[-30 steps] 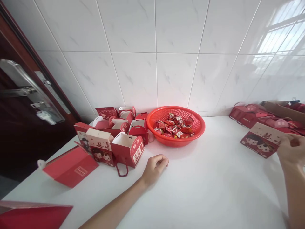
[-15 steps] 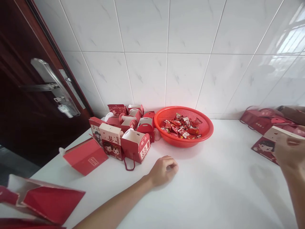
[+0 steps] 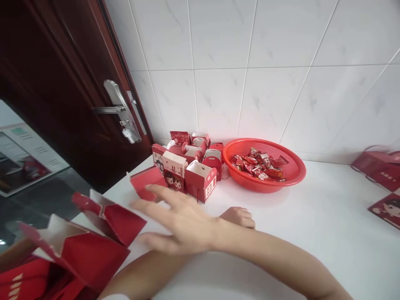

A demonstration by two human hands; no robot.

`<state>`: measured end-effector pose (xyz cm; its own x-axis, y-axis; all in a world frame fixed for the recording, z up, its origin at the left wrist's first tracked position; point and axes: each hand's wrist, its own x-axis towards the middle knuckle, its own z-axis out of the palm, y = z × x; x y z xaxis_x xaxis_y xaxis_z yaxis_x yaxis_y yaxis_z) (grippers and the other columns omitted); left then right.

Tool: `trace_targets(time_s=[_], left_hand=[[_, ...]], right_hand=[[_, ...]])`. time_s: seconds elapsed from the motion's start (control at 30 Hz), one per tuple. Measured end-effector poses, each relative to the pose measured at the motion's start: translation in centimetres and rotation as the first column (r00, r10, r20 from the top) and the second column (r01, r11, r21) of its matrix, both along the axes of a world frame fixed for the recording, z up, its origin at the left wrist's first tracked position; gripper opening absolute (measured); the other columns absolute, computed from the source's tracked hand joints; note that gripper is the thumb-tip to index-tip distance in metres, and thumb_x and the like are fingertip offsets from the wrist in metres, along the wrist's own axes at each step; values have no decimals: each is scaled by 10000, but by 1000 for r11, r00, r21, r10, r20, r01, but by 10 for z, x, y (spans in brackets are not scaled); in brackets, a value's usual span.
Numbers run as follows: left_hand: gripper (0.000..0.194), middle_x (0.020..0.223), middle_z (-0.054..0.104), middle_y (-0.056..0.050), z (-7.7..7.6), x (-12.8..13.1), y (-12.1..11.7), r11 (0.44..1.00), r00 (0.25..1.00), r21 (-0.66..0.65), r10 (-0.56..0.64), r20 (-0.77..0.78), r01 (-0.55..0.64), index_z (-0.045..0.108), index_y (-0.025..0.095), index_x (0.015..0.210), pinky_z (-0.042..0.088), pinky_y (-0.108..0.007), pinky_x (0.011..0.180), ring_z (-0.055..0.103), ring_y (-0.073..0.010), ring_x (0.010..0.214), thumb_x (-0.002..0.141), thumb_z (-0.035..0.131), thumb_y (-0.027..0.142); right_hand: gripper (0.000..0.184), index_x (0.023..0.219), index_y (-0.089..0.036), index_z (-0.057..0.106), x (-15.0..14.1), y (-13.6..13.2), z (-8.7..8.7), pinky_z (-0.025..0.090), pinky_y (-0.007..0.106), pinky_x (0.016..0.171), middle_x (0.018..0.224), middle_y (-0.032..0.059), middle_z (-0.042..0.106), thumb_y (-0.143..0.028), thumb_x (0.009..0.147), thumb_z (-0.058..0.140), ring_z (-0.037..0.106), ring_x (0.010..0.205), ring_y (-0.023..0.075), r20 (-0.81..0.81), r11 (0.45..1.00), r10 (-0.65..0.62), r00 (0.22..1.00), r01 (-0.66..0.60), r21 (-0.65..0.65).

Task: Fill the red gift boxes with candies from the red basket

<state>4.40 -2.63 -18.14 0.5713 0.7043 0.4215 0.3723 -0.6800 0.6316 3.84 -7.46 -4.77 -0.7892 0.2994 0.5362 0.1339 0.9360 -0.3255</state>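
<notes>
My right hand [image 3: 176, 221] reaches leftward across my left forearm, fingers spread and slightly blurred, holding nothing. Its fingertips point toward open red carton boxes [image 3: 121, 218] at the lower left, apart from them as far as I can tell. My left hand [image 3: 239, 217] rests on the white table with its fingers curled, partly hidden behind my right forearm; nothing shows in it. Beyond the hands stand several red and white gift boxes [image 3: 200, 181], open at the top, some with cord handles. A red plastic basket [image 3: 296, 168] holds red-wrapped candies [image 3: 265, 166].
More red boxes [image 3: 379, 168] lie at the right edge, near a box with a printed cartoon face [image 3: 387, 208]. A tiled wall [image 3: 218, 100] runs behind the table. At left is a dark door [image 3: 75, 83] with keys in its lock. Part of another person's arm [image 3: 15, 253] shows lower left.
My right hand has let go of the printed box at the right and swung left over my left arm. The view has turned left. More open red boxes show at the lower left.
</notes>
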Motion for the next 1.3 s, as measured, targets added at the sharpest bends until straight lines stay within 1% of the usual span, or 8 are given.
trace_targets(time_s=[0.07,0.17,0.33,0.57,0.8,1.03,1.17,1.3], left_hand=[[325,555,548,31,-1,-3,1,974,972,66,-209,-102,217,553,232,565,476,-249,686,512,-131,591,820,739,308],[336,567,542,12,-2,-4,0,957,961,125,-248,-120,263,467,218,567,448,-282,711,459,-136,587,869,615,212],[330,580,551,-3,5,-2,-5,967,968,134,-194,-156,216,425,220,554,430,-288,669,463,-144,585,834,599,207],[379,535,486,24,11,-1,-7,964,967,158,-184,-179,213,342,224,541,423,-294,664,416,-137,556,828,585,171],[364,564,472,36,3,1,-3,961,956,194,-146,-253,198,369,217,566,418,-268,648,406,-124,568,827,620,180],[382,558,451,37,6,1,-4,968,970,168,-154,-187,186,331,212,578,403,-252,632,399,-118,576,812,630,164],[342,577,504,31,7,2,-5,974,974,145,-151,-168,176,389,209,585,429,-242,669,449,-123,610,820,635,168],[353,571,507,35,3,3,-2,970,970,154,-158,-184,187,389,210,579,439,-249,676,438,-121,593,808,655,170]], right_hand=[[772,1578,-349,290,-31,-17,10,571,444,991,1619,96,409,-672,920,531,549,1342,290,-6,999,18,1000,-17,47],[616,1489,-473,433,-59,-37,24,542,379,935,1431,-150,622,-715,923,449,469,1394,262,15,963,-150,989,142,228],[643,1380,-453,588,-87,-46,23,474,326,971,1405,-172,632,-790,917,295,480,1380,184,99,855,-333,938,256,452],[544,1284,-485,647,-108,-40,6,460,450,978,1349,-198,667,-631,1014,199,489,1366,197,75,848,-356,931,288,444],[308,1032,-162,716,-119,-27,6,500,387,1011,1347,106,661,-413,930,570,642,1108,230,83,988,-135,987,128,92],[244,1070,-107,669,-125,-6,3,478,428,926,1181,146,668,-231,963,488,597,1051,255,39,972,-216,976,211,104],[278,1094,-111,682,-132,18,-1,473,415,881,1206,159,663,-240,984,461,594,1034,267,23,950,-299,954,296,97],[316,1140,-137,695,-137,30,-6,452,442,982,1341,162,633,-297,1028,447,580,1155,271,19,948,-311,950,309,75]])
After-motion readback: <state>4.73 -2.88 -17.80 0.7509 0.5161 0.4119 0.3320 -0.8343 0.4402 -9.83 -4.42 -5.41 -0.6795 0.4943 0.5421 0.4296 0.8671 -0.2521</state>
